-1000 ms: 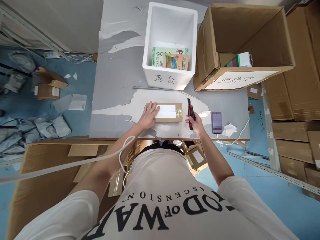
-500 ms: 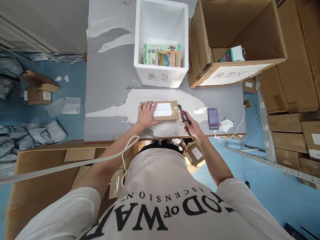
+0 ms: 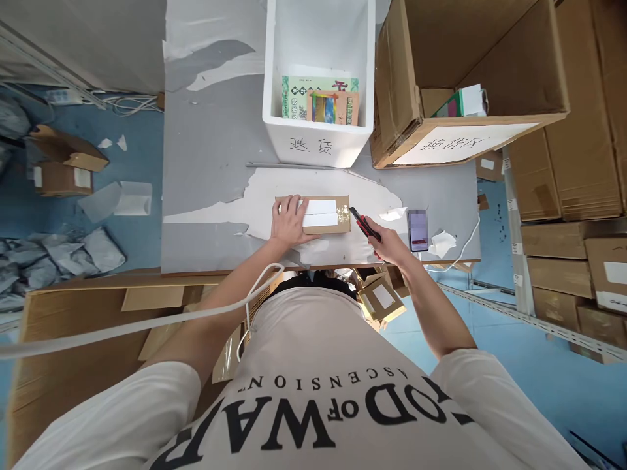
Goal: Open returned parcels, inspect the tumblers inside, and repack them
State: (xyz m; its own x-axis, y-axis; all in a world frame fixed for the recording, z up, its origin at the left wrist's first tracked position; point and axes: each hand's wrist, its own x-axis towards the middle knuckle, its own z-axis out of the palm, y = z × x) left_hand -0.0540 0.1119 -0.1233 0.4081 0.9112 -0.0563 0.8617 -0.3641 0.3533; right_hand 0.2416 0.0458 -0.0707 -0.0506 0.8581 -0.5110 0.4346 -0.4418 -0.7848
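Note:
A small cardboard box (image 3: 343,220) with a white label and clear tape lies on the torn white paper on the table. My left hand (image 3: 289,222) grips its left end, thumb along the near side and fingers over the top. In my right hand (image 3: 390,246) is a black and red utility knife (image 3: 364,226), its tip pointing up and left at the box's right end. The tip is very close to that end; whether it touches cannot be told. The fingers under the knife are partly hidden.
A white foam box (image 3: 318,143) with books inside stands at the back, beside a large open carton (image 3: 399,140). A phone (image 3: 418,230) with a cable and paper scraps (image 3: 442,243) lie right. A white strap (image 3: 147,324) crosses over my left forearm.
My right hand has shifted slightly right, and the knife now slants more toward the left. The left hand stays on the box. The whole view has shifted a little.

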